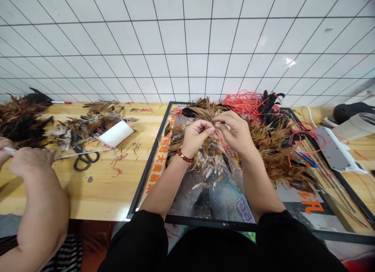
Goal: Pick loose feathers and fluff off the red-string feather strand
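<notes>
My left hand [197, 138] and my right hand [234, 132] meet above a framed panel [187, 201], fingertips pinched close together. Between them are brown feathers [206, 111], fanning up and away behind the fingers; the quill ends are mostly covered by my fingertips. A beaded bracelet [185, 156] circles my left wrist. Under both hands lies a loose heap of pale-based feathers [209, 162]. More brown and black feathers [272, 155] are piled just right of my right hand. Behind it sits a tangle of red plastic string [244, 103].
At left a co-worker's hands [29, 160] grip a thin white strip leading to a white roll [116, 134]. Black scissors [83, 159] and feather piles [25, 121] lie nearby. A power strip [336, 151], a blue pen [308, 159] and a clear cup [356, 125] are at right. The tiled wall [196, 41] stands behind.
</notes>
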### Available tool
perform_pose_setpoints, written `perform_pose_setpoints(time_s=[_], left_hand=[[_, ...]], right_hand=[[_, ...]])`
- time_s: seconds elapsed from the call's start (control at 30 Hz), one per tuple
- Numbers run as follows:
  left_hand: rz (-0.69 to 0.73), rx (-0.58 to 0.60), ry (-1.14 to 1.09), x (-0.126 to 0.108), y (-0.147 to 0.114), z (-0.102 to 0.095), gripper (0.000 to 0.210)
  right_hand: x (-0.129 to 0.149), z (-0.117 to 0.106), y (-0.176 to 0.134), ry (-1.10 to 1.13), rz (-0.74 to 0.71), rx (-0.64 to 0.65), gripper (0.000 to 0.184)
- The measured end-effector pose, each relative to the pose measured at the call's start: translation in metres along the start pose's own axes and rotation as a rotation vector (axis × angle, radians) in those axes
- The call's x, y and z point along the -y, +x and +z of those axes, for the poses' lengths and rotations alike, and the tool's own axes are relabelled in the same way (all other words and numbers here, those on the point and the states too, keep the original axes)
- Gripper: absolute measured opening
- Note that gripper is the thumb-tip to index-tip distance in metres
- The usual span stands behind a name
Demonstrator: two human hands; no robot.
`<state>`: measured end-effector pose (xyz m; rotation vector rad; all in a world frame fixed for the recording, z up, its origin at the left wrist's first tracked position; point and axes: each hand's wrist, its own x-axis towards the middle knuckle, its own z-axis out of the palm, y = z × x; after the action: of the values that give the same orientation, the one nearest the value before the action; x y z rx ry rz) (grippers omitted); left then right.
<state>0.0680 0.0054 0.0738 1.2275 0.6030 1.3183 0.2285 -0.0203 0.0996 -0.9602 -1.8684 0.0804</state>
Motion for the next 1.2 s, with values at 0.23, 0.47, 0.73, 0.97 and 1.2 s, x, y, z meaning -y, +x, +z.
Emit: perform_pose_setpoints(time_s=[0.23, 0.47, 0.73, 0.97, 1.2], left_hand=[[-0.081, -0.042, -0.063, 0.002, 0.000, 0.003, 0.036], [-0.380, -0.145, -0.270, -0.009, 0.002, 0.004, 0.029], [-0.290, -0.172, -0.334, -0.004, 0.004, 0.002, 0.040], [0.082, -0.095, 0.042, -0.002, 0.001, 0.001, 0.031], [0.369, -0.334, 0.252, 0.005, 0.002, 0.002, 0.024]], right_hand=[[0.003, 0.006, 0.000, -0.240, 0.030, 0.058, 0.011], [0.002, 0.016, -0.002, -0.305, -0.020, 0.041, 0.012], [0.000, 0.012, -0.002, -0.242, 0.015, 0.030, 0.010], [-0.005, 0.017, -0.005, -0.088, -0.082, 0.089, 0.044], [-0.001, 0.028, -0.008, -0.088, -0.049, 0.064, 0.039]])
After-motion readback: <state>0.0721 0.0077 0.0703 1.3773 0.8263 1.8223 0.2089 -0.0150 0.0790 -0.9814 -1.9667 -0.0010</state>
